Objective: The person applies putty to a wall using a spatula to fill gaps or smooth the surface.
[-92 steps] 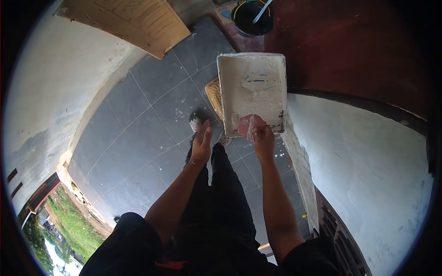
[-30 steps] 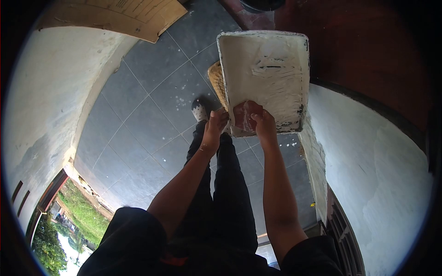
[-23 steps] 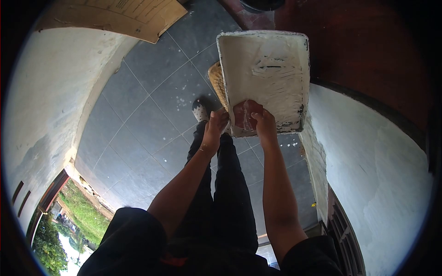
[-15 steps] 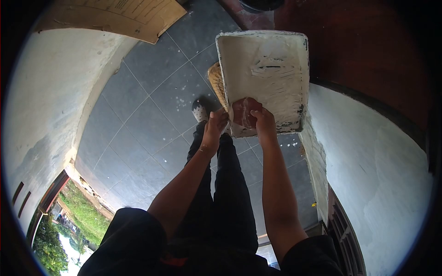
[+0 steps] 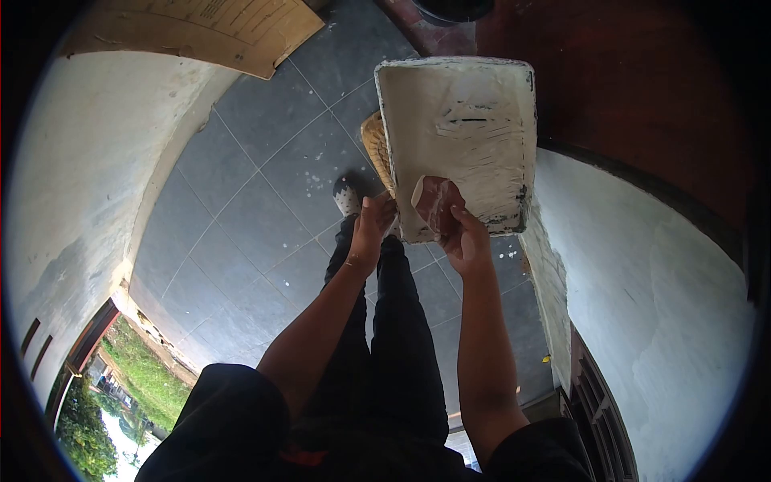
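Note:
A large rectangular tray [image 5: 490, 149], coated in off-white paint or filler, is in front of me. My right hand [image 5: 468, 241] grips a reddish-brown flat scraper [image 5: 440, 202] over the tray's near part; white material streaks it and coats its left edge. At the tray's near left side is my left hand [image 5: 374, 225], its fingers against the rim and partly hidden there. A yellowish-brown woven-looking object [image 5: 376, 145] shows beside the tray's left edge, partly covered by it.
Grey floor tiles [image 5: 241, 201] carry white spots. Cardboard [image 5: 201, 32] lies at the upper left. A dark round container [image 5: 451, 8] stands on a dark red surface [image 5: 626, 88]. Pale walls [image 5: 642, 297] rise on both sides. My sock-covered foot [image 5: 347, 197] is below the tray.
My right hand has turned and moved slightly right and down with the scraper, whose left edge now shows a white coating. My left hand stays by the tray's rim.

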{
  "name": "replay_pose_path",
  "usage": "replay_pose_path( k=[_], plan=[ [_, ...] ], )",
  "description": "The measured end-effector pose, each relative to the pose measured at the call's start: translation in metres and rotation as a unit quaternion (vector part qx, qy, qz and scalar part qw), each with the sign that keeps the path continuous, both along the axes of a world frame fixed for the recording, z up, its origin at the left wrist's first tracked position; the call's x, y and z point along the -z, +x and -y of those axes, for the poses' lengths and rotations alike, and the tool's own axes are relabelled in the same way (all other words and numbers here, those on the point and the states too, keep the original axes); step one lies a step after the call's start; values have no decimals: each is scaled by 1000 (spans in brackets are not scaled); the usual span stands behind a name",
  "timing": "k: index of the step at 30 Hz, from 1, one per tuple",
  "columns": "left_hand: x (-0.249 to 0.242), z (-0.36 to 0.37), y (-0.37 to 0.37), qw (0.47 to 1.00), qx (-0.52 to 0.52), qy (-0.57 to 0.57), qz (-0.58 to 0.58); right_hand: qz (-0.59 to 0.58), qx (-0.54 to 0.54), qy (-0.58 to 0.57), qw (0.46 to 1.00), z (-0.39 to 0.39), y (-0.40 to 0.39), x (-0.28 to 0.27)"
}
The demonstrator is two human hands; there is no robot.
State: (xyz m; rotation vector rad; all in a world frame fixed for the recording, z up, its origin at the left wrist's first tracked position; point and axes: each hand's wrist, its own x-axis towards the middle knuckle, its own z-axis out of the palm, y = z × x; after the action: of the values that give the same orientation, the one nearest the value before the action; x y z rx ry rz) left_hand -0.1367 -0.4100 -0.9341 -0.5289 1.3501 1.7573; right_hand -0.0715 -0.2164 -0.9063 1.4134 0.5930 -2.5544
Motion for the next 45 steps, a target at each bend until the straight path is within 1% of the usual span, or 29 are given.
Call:
replay_pose_path(
  k=[2, 4, 5, 7, 8, 10, 11, 12, 13, 14, 16, 20, 23, 25, 26, 28, 29, 31, 32, 34, 35, 37, 38, 40, 41, 43, 44, 45],
  plan=[
    [-1, -1, 0, 1000, -1, -1, 3, -6, -13, -3, 1000, -1, 0, -9],
    [0, -1, 0, 1000, -9, -6, 5, 1, -31, 74, 997, 2, -5, -19],
    [0, -1, 1, 1000, -8, -6, 5, 0, -30, 74, 997, 3, -3, -14],
    [1, -2, 1, 1000, -9, -11, 1, 28, -64, 177, 982, 6, -1, -5],
    [2, -2, 2, 1000, -8, -11, 2, 29, -63, 177, 982, 6, 0, -1],
    [3, -3, 4, 998, -56, 1, 7, 91, -165, 301, 935, 8, -6, 2],
    [4, -4, 5, 998, -55, 0, 8, 91, -165, 301, 935, 8, -9, 4],
    [3, -4, 5, 998, -61, 3, 11, 79, -254, 416, 869, 8, -15, 4],
    [2, -4, 5, 998, -67, 7, 14, 64, -336, 521, 782, 8, -19, 5],
    [1, -4, 4, 998, -66, 6, 15, 64, -336, 521, 782, 11, -24, 5],
    [1, -4, 4, 998, -68, 4, 18, 76, -374, 547, 745, 15, -32, 7],
    [0, -4, 4, 998, -65, 13, 6, 56, -355, 562, 745, 12, -43, 18],
    [-3, -5, 3, 998, -59, 9, 2, 69, -362, 537, 759, 8, -54, 19],
    [-1, -4, 3, 998, -53, 14, 1, 43, -350, 521, 777, 2, -56, 27],
    [-1, -3, 4, 998, -54, 14, 2, 43, -351, 521, 777, 0, -56, 31],
    [-2, -4, 4, 999, -53, 5, 2, 25, -335, 489, 805, -3, -57, 35],
    [-2, -4, 3, 999, -53, 5, 2, 25, -335, 489, 805, -4, -56, 37],
    [-3, -4, 3, 999, -42, 8, -6, 22, -312, 470, 826, -5, -57, 38],
    [-3, -3, 2, 999, -42, 8, -7, 21, -311, 470, 826, -7, -57, 38],
    [-6, -3, 1, 999, -32, 5, 1, 44, -334, 425, 840, -12, -56, 35],
    [-7, -3, -1, 999, -31, 5, 0, 44, -334, 426, 840, -14, -54, 35],
    [-7, -2, -2, 1000, -5, -3, -3, 49, -234, 348, 907, -19, -45, 41],
    [-7, -3, -3, 1000, -4, -2, -3, 49, -233, 348, 907, -24, -40, 43],
    [-5, -2, -4, 1000, -6, -7, 6, 45, -198, 262, 943, -29, -33, 36],
    [-5, -2, -3, 1000, -5, -6, 6, 45, -197, 263, 943, -31, -28, 32],
    [-8, -3, -5, 1000, -2, -16, 6, 29, -158, 161, 974, -30, -34, -3],
    [-9, -3, -5, 1000, -2, -16, 5, 28, -158, 161, 974, -31, -31, -8],
    [-8, -2, -5, 1000, 0, -20, 6, -1, -152, 160, 975, -32, -28, -11]
  ],
)
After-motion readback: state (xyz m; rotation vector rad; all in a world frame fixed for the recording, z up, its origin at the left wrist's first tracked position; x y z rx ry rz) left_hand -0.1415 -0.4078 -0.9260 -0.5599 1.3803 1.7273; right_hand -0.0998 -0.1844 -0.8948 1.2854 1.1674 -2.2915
